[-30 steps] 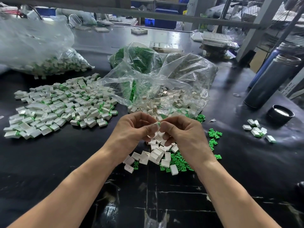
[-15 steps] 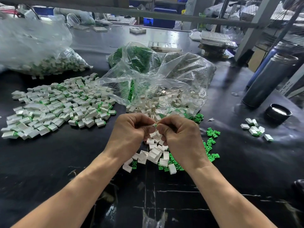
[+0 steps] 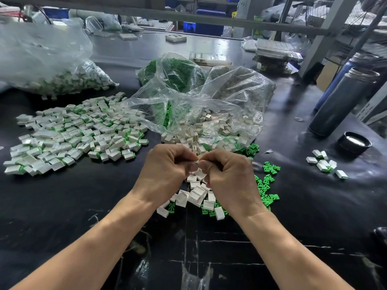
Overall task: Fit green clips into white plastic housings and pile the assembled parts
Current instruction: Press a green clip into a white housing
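My left hand (image 3: 167, 172) and my right hand (image 3: 228, 176) meet fingertip to fingertip above the table's middle, both with curled fingers pinching one small white housing (image 3: 197, 162); most of it is hidden by the fingers, and any clip in it cannot be seen. Below the hands lie loose white housings (image 3: 194, 195) and loose green clips (image 3: 266, 185). A broad pile of assembled white-and-green parts (image 3: 79, 132) spreads over the table's left side.
Clear bags hold green clips (image 3: 173, 74), white housings (image 3: 226, 120) and assembled parts (image 3: 62, 80). At the right stand a grey flask (image 3: 343, 101), its black cap (image 3: 354, 143) and a few parts (image 3: 324, 164). The table (image 3: 62, 206) is black.
Both hands have stayed together at the same spot, with the fingertips drawn closer around the small part. The view has shifted slightly.
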`<state>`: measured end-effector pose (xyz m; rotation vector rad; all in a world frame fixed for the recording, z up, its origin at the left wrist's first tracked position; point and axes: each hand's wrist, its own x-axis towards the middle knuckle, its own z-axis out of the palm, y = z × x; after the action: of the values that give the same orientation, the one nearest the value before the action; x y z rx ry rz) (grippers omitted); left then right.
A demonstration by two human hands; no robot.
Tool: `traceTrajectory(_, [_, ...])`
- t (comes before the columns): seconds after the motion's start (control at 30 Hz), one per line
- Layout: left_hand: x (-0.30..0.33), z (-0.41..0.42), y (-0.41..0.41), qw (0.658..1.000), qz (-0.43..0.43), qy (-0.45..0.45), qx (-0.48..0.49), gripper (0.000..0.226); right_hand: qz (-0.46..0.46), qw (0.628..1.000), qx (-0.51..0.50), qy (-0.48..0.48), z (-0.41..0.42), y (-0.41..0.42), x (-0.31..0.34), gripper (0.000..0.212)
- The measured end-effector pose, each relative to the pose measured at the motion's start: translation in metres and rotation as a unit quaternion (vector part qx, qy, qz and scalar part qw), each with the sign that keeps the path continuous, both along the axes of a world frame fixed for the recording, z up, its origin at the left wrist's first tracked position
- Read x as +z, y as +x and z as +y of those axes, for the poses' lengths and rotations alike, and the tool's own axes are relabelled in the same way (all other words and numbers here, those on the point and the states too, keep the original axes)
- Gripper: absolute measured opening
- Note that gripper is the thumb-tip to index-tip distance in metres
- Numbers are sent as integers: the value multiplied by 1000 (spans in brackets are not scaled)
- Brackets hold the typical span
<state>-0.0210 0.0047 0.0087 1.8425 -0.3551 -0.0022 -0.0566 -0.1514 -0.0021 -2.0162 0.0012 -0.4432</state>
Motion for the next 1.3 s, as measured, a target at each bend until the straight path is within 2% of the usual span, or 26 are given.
traceTrajectory(0.17, [-1,-2,3,995,47,-85,13,22,12,991,11,132,2,1,2,24])
traceTrajectory(0.27, [0,-6,3,991,64,-120,4,16,11,980,25,197,-3,3,6,18])
traceTrajectory(0.3, [-1,-6,4,991,64,-120,4,16,20,978,23,204,-4,5,6,20])
traceTrajectory(0.43, [-4,-9,3,992,55,-113,8,9,98,967,41,232,0,8,3,55])
traceTrajectory(0.6, [-2,-17,4,994,42,-103,7,8,145,943,63,294,6,9,4,64])
traceTrajectory(0.73, [-2,-23,0,991,50,-123,-29,10,127,944,25,303,9,12,3,64])
traceTrajectory(0.9, [-3,-27,-1,987,46,-148,-47,11,107,965,-23,237,16,20,-3,66])
traceTrajectory(1.0, [-5,-27,0,986,43,-156,-44,10,84,971,-44,221,19,19,-4,58])
traceTrajectory(1.1, [-6,-26,-1,984,40,-169,-43,10,77,966,-32,243,19,19,-5,50])
traceTrajectory(1.2, [-6,-26,-1,982,44,-179,-46,10,86,961,-4,261,18,19,-2,59])
traceTrajectory(1.3, [-7,-27,-2,982,46,-174,-48,11,69,968,-9,241,17,16,0,49])
